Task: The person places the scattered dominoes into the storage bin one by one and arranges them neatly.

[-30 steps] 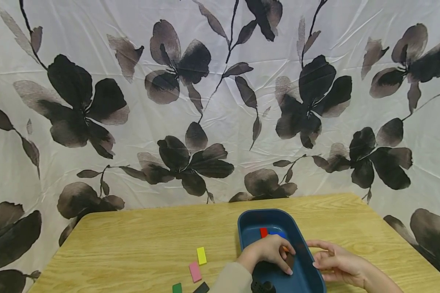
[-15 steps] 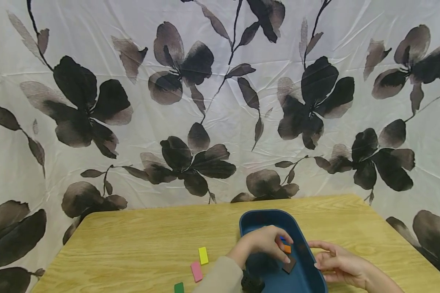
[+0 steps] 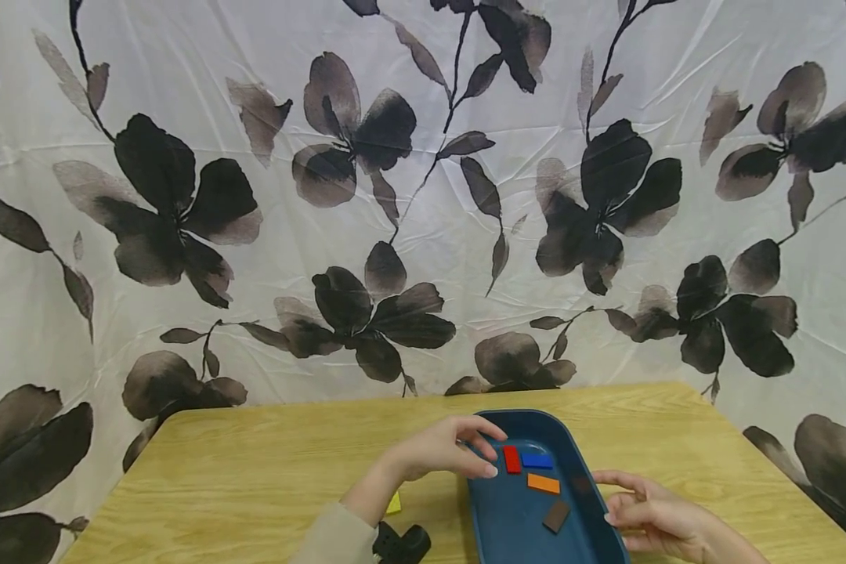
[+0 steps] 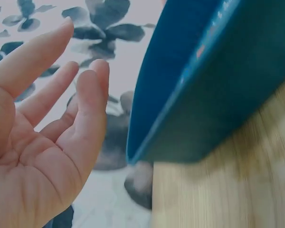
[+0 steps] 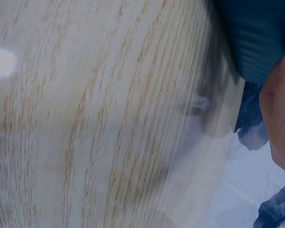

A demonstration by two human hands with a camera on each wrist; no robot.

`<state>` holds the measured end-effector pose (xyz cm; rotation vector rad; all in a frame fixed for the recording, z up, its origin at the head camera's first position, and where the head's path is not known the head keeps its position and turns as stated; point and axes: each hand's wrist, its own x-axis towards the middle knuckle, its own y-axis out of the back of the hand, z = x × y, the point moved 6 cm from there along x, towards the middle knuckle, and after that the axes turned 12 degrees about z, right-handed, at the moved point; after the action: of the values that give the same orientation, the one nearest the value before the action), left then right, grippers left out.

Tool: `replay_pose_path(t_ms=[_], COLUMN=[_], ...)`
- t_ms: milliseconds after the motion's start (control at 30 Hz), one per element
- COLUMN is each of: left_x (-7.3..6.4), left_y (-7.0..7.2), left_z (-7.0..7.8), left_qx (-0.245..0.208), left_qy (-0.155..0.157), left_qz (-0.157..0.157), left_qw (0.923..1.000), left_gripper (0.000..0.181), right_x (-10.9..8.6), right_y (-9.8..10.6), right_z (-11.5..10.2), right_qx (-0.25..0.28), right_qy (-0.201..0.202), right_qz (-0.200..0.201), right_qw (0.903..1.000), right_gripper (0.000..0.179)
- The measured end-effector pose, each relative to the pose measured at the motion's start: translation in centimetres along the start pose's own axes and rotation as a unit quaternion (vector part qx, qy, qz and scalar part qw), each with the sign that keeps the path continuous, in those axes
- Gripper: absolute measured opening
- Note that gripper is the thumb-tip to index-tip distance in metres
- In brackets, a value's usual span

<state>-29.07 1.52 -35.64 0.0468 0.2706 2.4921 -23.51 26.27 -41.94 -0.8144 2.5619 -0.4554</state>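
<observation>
A dark blue tray (image 3: 497,533) holds a red block (image 3: 511,460), a blue block (image 3: 537,460), an orange block (image 3: 544,483) and a brown block (image 3: 556,517). Above its left rim is my left hand (image 3: 442,450), fingers loosely bent and nothing held. The left wrist view shows that hand (image 4: 52,123) with spread fingers, apart from the tray wall (image 4: 218,109). My right hand (image 3: 659,513) touches the tray's outer right side with relaxed fingers. Only a sliver of it (image 5: 280,114) enters the right wrist view.
The tray stands on a light wooden table (image 3: 275,470). A yellow block (image 3: 394,503) lies left of the tray, partly behind my left arm. A black wrist device (image 3: 402,544) hangs under that sleeve. Behind the table hangs a floral curtain (image 3: 423,196).
My left hand has lifted out of the tray and moved left, uncovering the red, blue, orange and brown blocks. Its arm now hides the pink and green blocks. My right hand stays put.
</observation>
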Motion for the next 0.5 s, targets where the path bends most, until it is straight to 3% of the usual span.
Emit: replay_pose_path(t_ms=[300,500], left_x=[-4.2,-7.5], left_y=[4.6,7.1], left_z=[-2.1,-4.1], left_qx=[-0.018,-0.013], left_qy=[0.010,0.029], left_qz=[0.059,0.082], left_qw=[0.9980,0.9962], left_gripper=[0.042,0.045], right_x=[0.1,0.0], right_y=[0.3,0.1], right_z=[0.1,0.0], right_qx=[-0.019,-0.009], right_qy=[0.002,0.001], right_qz=[0.024,0.008], right_qw=[0.9995,0.9999], right_gripper=[0.047,0.044])
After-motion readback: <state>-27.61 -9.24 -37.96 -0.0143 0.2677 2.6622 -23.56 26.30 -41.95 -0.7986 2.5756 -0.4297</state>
